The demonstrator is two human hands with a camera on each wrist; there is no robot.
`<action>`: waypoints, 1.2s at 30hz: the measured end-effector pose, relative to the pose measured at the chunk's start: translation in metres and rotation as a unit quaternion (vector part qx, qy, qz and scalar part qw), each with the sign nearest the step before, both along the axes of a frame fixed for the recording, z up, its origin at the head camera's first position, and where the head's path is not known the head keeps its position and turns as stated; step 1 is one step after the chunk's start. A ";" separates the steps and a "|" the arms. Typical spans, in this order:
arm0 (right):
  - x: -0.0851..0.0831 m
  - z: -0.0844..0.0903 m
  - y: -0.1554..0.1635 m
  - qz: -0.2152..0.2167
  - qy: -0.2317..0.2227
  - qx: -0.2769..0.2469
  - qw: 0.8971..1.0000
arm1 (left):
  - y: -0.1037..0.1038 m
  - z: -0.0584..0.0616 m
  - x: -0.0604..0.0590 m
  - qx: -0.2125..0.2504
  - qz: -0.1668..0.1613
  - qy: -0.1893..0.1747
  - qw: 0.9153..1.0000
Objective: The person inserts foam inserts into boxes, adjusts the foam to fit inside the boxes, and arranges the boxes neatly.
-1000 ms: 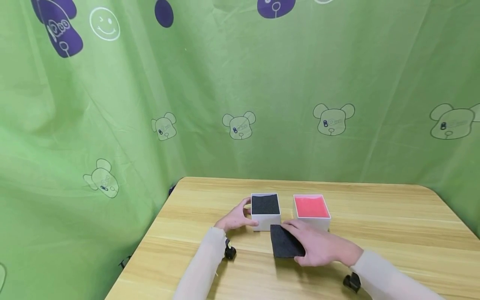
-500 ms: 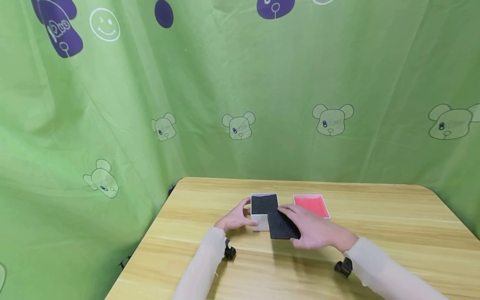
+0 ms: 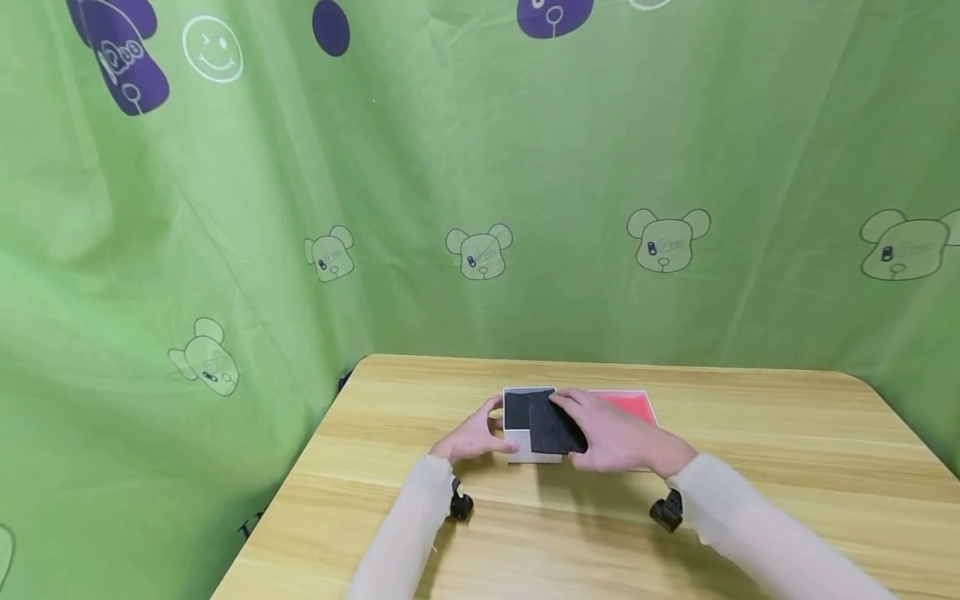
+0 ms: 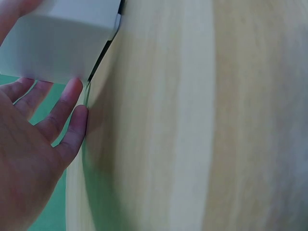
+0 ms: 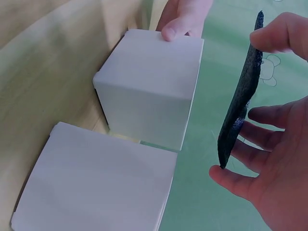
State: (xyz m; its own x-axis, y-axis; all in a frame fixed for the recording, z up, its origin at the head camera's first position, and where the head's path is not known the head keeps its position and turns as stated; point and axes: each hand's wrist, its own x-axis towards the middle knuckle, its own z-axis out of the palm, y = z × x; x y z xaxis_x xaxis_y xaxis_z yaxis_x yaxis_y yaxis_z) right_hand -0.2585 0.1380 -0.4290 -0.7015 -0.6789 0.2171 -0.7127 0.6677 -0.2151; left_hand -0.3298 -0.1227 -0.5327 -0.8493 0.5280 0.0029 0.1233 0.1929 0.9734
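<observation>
A white box with a black lining stands mid-table. My left hand grips its left side, thumb at the far edge; in the left wrist view the box sits just past the fingers. My right hand pinches a black foam square and holds it over the box's right half. The right wrist view shows the foam square edge-on between thumb and fingers, beside the white box.
A second white box with a red inside stands right of the first, partly behind my right hand; its white wall fills the lower right wrist view. The wooden table is backed by a green curtain.
My right hand lifted the black foam square off the table and carried it up and left, over the white box. The left hand stayed on the box.
</observation>
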 end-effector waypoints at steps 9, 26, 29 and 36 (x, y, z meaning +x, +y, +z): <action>-0.011 0.001 -0.006 -0.014 -0.005 0.003 1.000 | 0.000 0.000 0.001 -0.002 -0.002 0.000 1.000; -0.040 -0.004 -0.017 -0.009 -0.025 0.004 1.000 | 0.000 -0.002 0.000 -0.012 -0.001 0.010 1.000; -0.046 -0.006 -0.019 -0.012 -0.027 0.006 1.000 | -0.001 -0.002 -0.001 -0.007 -0.006 0.009 1.000; -0.053 -0.011 -0.022 -0.011 -0.030 0.016 0.999 | -0.001 -0.001 0.000 -0.002 -0.011 0.002 1.000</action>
State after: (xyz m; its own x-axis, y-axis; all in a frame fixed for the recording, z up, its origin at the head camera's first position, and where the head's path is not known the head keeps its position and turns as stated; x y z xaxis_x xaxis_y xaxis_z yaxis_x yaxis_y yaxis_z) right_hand -0.3120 0.1157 -0.4396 -0.7275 -0.6687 0.1536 -0.6842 0.6904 -0.2352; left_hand -0.3297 -0.1233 -0.5337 -0.8373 0.5467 0.0049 0.1320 0.1936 0.9722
